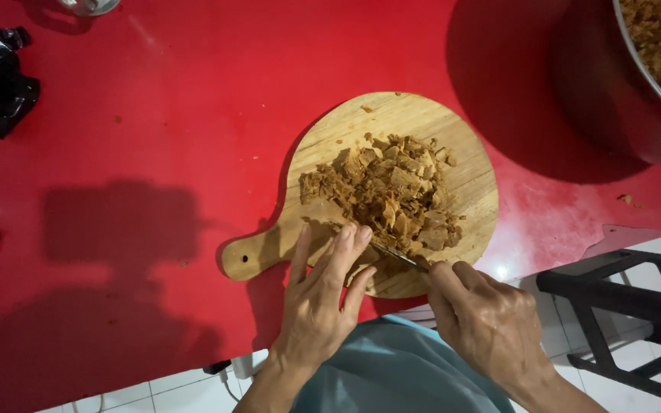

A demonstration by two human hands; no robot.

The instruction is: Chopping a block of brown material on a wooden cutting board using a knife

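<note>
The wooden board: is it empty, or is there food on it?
Not empty. The round wooden board carries a heap of chopped brown pieces near its middle; its rim is bare. The left hand rests at the heap's edge.

red table (193, 138), brown chopped pieces (392, 191)

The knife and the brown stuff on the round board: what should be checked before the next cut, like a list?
1. Knife gripped by the right hand: ok, though the handle is hidden in the fist.
2. Left hand fingers away from the blade: not ok, their tips lie right beside it.
3. Chopped brown pieces all on the wooden board: ok, apart from a few crumbs on the table.
4. Board fully on the red table: cannot tell, its near edge is hidden by the hands at the table's edge.
5. Metal pot clear of the board: ok.
</note>
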